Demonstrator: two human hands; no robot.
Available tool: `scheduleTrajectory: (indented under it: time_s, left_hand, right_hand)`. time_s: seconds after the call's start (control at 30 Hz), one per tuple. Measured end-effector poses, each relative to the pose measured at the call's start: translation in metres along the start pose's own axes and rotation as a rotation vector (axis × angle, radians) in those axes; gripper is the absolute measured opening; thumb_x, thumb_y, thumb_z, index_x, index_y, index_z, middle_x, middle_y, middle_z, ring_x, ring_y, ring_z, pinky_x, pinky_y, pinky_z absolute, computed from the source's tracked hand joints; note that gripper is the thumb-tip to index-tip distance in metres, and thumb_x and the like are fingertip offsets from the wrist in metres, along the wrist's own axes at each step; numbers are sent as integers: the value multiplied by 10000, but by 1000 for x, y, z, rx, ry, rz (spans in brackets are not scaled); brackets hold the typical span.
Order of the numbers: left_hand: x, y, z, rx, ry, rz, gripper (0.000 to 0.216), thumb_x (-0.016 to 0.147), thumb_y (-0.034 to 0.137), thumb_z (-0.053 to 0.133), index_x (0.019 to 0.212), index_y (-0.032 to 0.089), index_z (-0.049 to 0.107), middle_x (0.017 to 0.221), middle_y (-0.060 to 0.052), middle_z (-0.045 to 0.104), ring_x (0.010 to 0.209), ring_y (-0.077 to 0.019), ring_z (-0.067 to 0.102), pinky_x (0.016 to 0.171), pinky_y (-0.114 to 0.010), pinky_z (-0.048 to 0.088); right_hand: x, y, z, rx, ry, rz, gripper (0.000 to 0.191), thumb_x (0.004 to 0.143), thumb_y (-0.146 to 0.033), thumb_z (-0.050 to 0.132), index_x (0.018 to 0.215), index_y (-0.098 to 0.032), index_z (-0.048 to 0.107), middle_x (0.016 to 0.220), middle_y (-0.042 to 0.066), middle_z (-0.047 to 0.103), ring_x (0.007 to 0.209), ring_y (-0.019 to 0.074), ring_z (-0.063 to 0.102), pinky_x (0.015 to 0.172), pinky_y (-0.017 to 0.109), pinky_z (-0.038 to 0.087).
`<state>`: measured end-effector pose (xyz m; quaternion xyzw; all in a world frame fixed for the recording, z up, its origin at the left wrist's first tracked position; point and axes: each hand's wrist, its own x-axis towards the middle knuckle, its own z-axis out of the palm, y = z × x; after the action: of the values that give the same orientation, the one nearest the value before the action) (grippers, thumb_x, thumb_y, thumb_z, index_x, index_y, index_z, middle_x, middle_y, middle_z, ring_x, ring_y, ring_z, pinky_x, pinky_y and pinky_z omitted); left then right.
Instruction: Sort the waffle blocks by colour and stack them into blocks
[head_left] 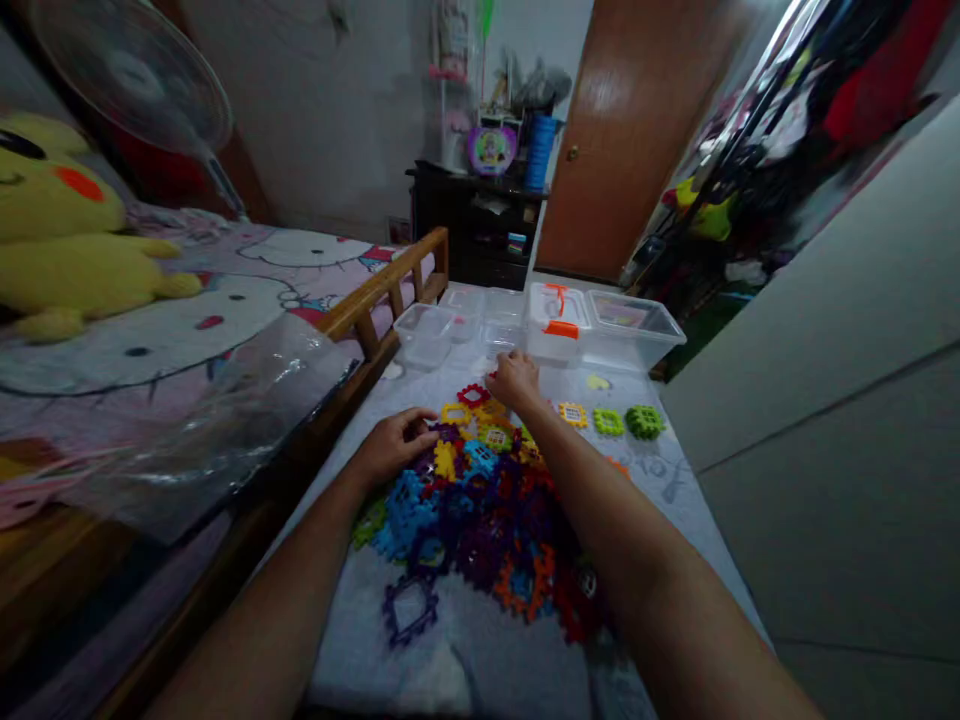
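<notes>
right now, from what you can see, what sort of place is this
Most likely a bedroom in a home: cartoon-print bedding is spread behind a wooden rail, a large yellow plush toy sits on it, and what look like clothes hang on the right.

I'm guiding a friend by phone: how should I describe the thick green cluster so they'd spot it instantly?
Find the pale cloth beside the wooden rail. Right of the right hand sits a row: a yellow piece, a flat green piece, then the green cluster. Unlike its flat neighbours, it is thick and bulky.
</notes>
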<state>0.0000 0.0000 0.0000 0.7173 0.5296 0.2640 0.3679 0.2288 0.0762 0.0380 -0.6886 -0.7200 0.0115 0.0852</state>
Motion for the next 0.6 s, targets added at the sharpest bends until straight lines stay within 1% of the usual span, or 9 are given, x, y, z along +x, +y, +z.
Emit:
scheduleTrajectory:
  time_s: [0.1, 0.17, 0.27, 0.33, 0.43, 0.5, 0.53, 0.6]
  left_hand:
    - [-1, 0, 0, -11, 6, 24, 497, 802, 555, 602, 1110, 170, 669, 783, 1, 637, 724, -186, 609, 674, -275, 457]
    - [-1, -2, 0, -18, 11, 29, 494, 800, 556, 605, 1107, 174, 672, 790, 1, 643, 723, -184, 612, 676, -276, 460]
    - [-1, -4, -1, -29, 15, 19, 508, 794, 559, 608, 1116, 171, 672, 809, -7, 655, 729, -188, 619, 677, -280, 468]
    - [-1, -5, -1, -29, 17, 14, 511, 790, 559, 609, 1116, 171, 673, 817, -11, 659, 736, -192, 622, 678, -283, 472]
    - [0, -5, -1, -28, 28, 18, 513, 788, 561, 609, 1114, 172, 676, 831, -15, 663, 749, -193, 625, 691, -286, 477]
    - [-1, -4, 0, -30, 31, 18, 515, 784, 563, 611, 1110, 170, 678, 827, -14, 660, 744, -191, 625, 691, -287, 478]
    - [-1, -4, 0, -30, 30, 18, 513, 783, 561, 612, 1107, 169, 679, 818, -12, 657, 734, -189, 623, 685, -286, 477]
    - [-1, -3, 0, -31, 26, 17, 504, 782, 555, 611, 1102, 171, 680, 794, -4, 649, 705, -181, 613, 667, -283, 472]
  right_hand:
    - [0, -10, 5, 35, -143, -126, 373, 875, -398, 610, 1154, -163, 687, 1197, 150, 683, 1118, 274, 617, 935, 344, 481]
    - [-1, -16, 8, 55, -189, -146, 386, 843, -406, 654, 1132, -154, 692, 1161, 155, 699, 1073, 268, 639, 911, 337, 488]
    - [-3, -22, 13, 87, -186, -123, 420, 797, -348, 713, 1154, -130, 672, 1193, 181, 684, 1061, 268, 643, 885, 332, 492]
    - [-2, -22, 14, 122, -176, -122, 409, 784, -296, 730, 1157, -141, 667, 1200, 162, 686, 1041, 243, 645, 852, 300, 492]
    - [5, -14, 9, 189, -168, -125, 293, 813, -226, 695, 1103, -178, 689, 1090, 73, 731, 934, 177, 655, 772, 239, 480]
    - [10, -2, 3, 217, -150, -112, 233, 848, -221, 654, 1075, -187, 698, 1000, 33, 740, 870, 154, 649, 735, 226, 470]
    - [12, 6, 0, 219, -132, -95, 222, 865, -225, 631, 1073, -178, 695, 982, 36, 738, 862, 158, 644, 731, 233, 467]
    - [16, 23, -5, 207, -76, -51, 239, 900, -201, 563, 1107, -158, 674, 1029, 71, 724, 903, 177, 636, 754, 257, 466]
